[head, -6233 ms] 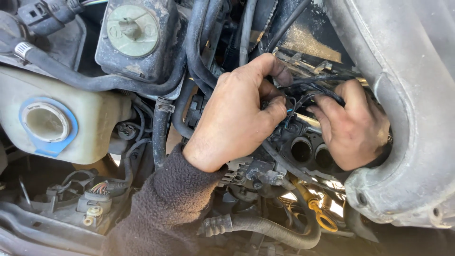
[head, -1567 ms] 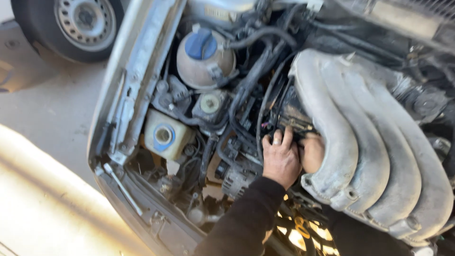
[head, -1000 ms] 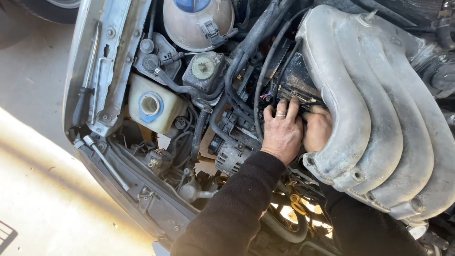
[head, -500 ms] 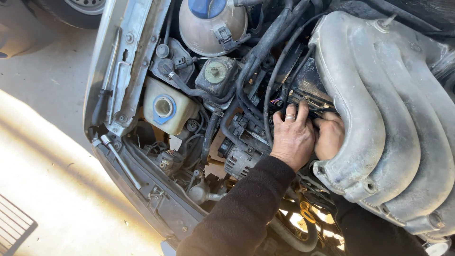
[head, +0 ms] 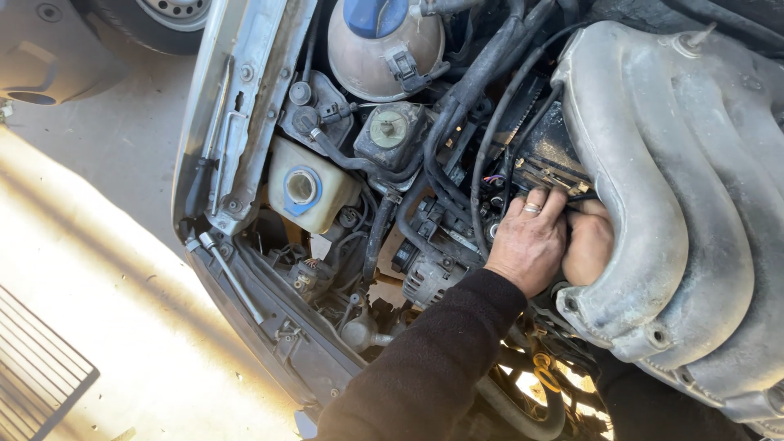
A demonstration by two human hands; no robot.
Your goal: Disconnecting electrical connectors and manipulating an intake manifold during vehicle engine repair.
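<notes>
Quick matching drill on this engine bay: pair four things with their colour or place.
Things:
1. round tank cap
2. manifold
3. left hand
4. tyre

Descriptions:
A. grey, ribbed
B. top left, outside the bay
C. blue
D. ring on a finger, beside the manifold

Pairs: 1-C, 2-A, 3-D, 4-B

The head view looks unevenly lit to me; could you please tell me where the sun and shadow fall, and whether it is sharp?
Head view: sharp overall; sun bleaches the pale concrete floor and lights the grey ribbed intake manifold; the left hand is sunlit, the right hand half shaded under the manifold; lower hoses sit in deep shadow.
</notes>
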